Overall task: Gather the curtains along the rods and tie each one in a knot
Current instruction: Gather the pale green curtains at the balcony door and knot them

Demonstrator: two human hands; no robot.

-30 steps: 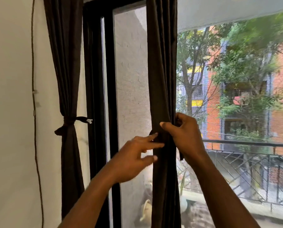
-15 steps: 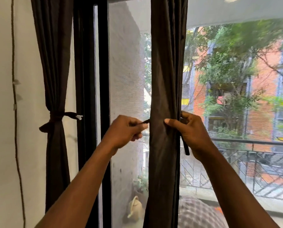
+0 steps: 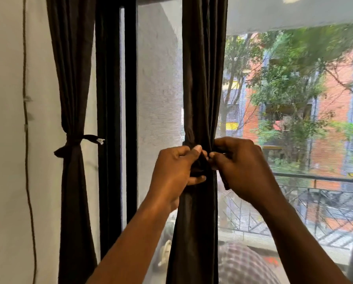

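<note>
A dark brown curtain [image 3: 202, 78] hangs gathered in front of the window at the centre. A thin dark tie strip [image 3: 200, 160] wraps its waist. My left hand [image 3: 175, 171] pinches one end of the strip at the front of the bunch. My right hand [image 3: 241, 167] grips the other end, which dangles below my palm. Both hands meet at the curtain's middle. At the left, a second dark curtain [image 3: 73, 78] hangs bunched and bound by a knotted tie [image 3: 77, 141] with a white tag at its tip.
A black window frame [image 3: 110, 119] stands between the two curtains. A thin cable [image 3: 27, 140] runs down the white wall at the left. Outside are a balcony railing [image 3: 315, 179], trees and brick buildings. A checked object [image 3: 243, 263] sits low behind the glass.
My left hand took hold of the tie strip's end and brought it across to the curtain's front. Both hands closed together and the curtain's waist is now cinched narrower.
</note>
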